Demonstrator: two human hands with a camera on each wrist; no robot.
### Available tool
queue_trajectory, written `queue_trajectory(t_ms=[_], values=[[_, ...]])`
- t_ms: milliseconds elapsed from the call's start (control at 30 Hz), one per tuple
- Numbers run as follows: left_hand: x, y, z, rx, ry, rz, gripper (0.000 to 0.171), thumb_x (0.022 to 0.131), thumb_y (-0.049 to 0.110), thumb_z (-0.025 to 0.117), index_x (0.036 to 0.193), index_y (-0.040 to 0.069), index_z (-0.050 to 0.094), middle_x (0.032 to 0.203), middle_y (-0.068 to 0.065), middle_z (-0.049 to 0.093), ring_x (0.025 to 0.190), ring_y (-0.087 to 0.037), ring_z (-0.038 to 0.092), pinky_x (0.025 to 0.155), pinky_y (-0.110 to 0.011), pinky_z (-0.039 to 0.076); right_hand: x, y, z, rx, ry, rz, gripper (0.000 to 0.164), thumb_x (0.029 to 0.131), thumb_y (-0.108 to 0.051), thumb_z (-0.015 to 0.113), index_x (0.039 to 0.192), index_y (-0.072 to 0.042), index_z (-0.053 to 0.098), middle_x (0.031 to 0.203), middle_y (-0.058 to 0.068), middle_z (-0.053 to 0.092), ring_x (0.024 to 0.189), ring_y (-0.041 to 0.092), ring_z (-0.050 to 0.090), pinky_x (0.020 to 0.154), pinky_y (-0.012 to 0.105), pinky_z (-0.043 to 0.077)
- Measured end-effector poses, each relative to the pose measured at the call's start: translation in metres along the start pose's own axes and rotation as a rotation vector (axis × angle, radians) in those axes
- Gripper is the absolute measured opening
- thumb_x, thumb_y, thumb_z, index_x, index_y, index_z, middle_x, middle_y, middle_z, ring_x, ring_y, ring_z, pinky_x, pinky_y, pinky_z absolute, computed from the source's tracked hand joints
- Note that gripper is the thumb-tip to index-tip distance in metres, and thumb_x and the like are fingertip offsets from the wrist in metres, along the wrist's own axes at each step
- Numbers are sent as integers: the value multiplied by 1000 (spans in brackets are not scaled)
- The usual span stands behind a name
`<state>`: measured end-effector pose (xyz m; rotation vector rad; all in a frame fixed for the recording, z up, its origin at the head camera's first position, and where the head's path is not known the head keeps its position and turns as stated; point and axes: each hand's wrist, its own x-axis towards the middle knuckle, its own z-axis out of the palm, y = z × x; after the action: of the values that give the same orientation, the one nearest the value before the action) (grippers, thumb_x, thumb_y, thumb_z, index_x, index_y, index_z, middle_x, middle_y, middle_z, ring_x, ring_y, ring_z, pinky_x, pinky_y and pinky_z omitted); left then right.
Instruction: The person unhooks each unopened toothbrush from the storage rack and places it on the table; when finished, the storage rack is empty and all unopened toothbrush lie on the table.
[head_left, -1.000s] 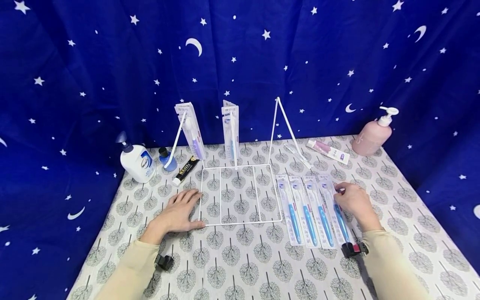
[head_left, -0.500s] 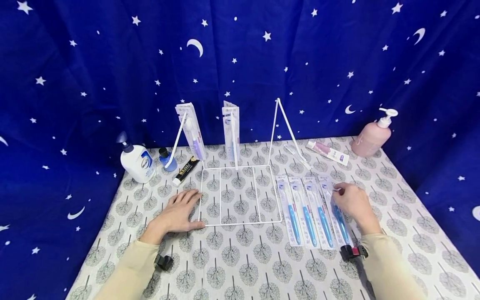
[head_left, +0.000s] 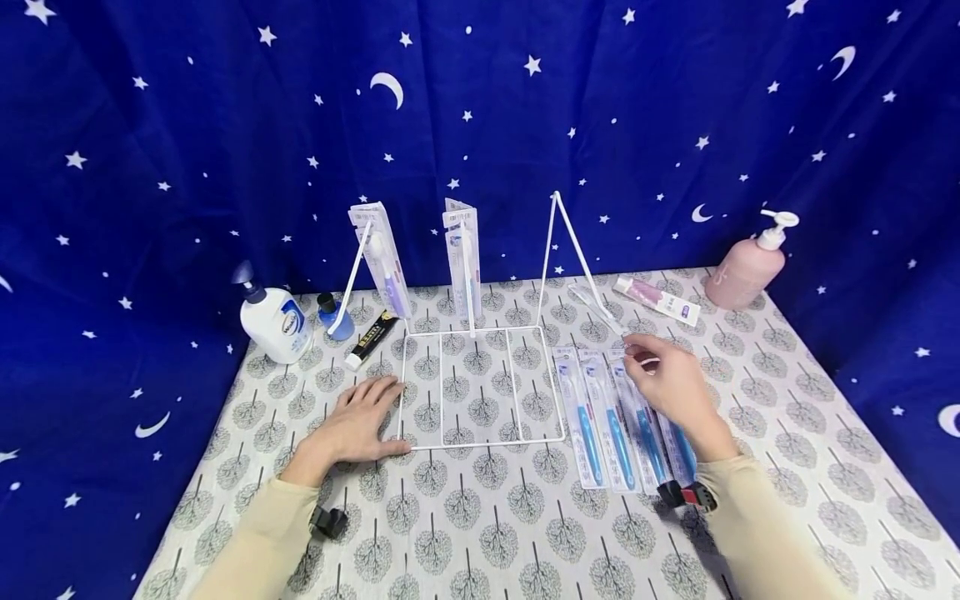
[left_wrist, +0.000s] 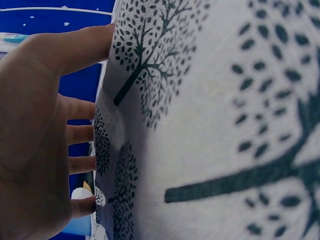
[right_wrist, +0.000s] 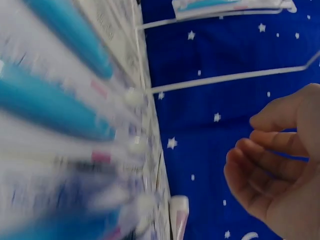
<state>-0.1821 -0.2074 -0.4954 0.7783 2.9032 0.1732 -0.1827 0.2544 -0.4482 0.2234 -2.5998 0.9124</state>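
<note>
My left hand [head_left: 365, 421] rests with spread fingers on the tabletop at the left side of a white wire rack [head_left: 480, 446]. Its fingertips and thumb touch the rack's left edge; the left wrist view shows the fingers nearly straight. To the right of the rack lie several packaged toothbrushes [head_left: 589, 442] with blue handles, side by side. My right hand [head_left: 671, 385] hovers over the upper ends of the rightmost packs, partly hiding them. In the right wrist view its fingers [right_wrist: 245, 167] are loosely bent, the thumb near the index finger, with nothing visible between them.
Packaged toothbrushes [head_left: 386, 267] hang on the rack's left and middle arms; the right arm [head_left: 573, 242] is bare. At left stand a white pump bottle [head_left: 277, 327], a blue bottle [head_left: 337, 321] and a black tube [head_left: 371, 340]. A pink-white tube [head_left: 656, 300] and pink pump bottle [head_left: 746, 271] are back right.
My right hand has left the rightmost toothbrush pack and moved left and up, over the tops of the neighbouring packs. The left hand has stayed in place.
</note>
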Motion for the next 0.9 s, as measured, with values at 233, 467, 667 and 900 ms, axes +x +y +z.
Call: queue_trajectory(t_ms=[233, 467, 667, 900], values=[[0, 0, 2, 9, -10, -4, 100, 68, 75, 53, 145, 17, 25, 150, -9, 21, 135, -32, 22, 104, -60, 24, 18, -27, 22, 162, 31, -107, 27, 80, -5, 65, 107, -5, 64, 87, 6, 69, 77, 19, 64, 71, 34, 55], [1, -1, 1, 17, -11, -5, 101, 68, 75, 53, 145, 17, 24, 151, -8, 21, 135, -32, 22, 104, -60, 24, 34, -57, 36, 325, 92, -217, 33, 78, 4, 66, 110, 1, 61, 85, 15, 68, 75, 24, 63, 71, 38, 55], [0, -2, 0, 18, 2, -4, 101, 67, 76, 54, 144, 17, 26, 150, -8, 22, 135, -32, 23, 104, -61, 24, 50, -71, 47, 388, 100, -266, 32, 80, 1, 66, 111, 1, 59, 89, 15, 68, 80, 24, 64, 77, 37, 54], [1, -1, 2, 13, -4, -7, 100, 68, 75, 53, 145, 17, 25, 151, -8, 21, 135, -32, 22, 105, -60, 23, 62, -102, 42, 528, 38, -271, 31, 80, 9, 61, 111, 11, 54, 93, 27, 63, 87, 37, 60, 81, 47, 51]])
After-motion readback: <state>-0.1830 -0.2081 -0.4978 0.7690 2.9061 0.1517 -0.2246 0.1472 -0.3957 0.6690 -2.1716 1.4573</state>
